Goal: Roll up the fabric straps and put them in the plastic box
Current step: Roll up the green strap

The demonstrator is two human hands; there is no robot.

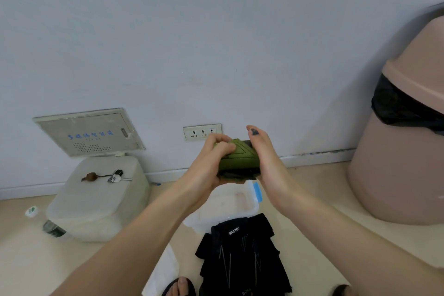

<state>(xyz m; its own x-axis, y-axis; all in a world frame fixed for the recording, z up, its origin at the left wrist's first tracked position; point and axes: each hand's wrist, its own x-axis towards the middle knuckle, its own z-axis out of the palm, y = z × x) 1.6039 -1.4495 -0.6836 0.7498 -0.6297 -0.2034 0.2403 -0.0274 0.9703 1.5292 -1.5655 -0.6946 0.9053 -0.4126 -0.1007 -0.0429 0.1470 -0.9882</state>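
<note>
Both hands, left hand (211, 161) and right hand (266, 163), gripping green strap roll (240, 158), plastic box (228, 204) below, black straps (242, 252) nearer

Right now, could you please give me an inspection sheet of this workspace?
Surface: beige floor.
Job's things: green strap, rolled, held above open plastic box; black straps piled on the floor.
Clutter: keys on lidded bin; bottle.
Grippers: left hand and right hand grip the green strap.
Cables: nothing seen.
Surroundings: wall socket, pink trash can.
</note>
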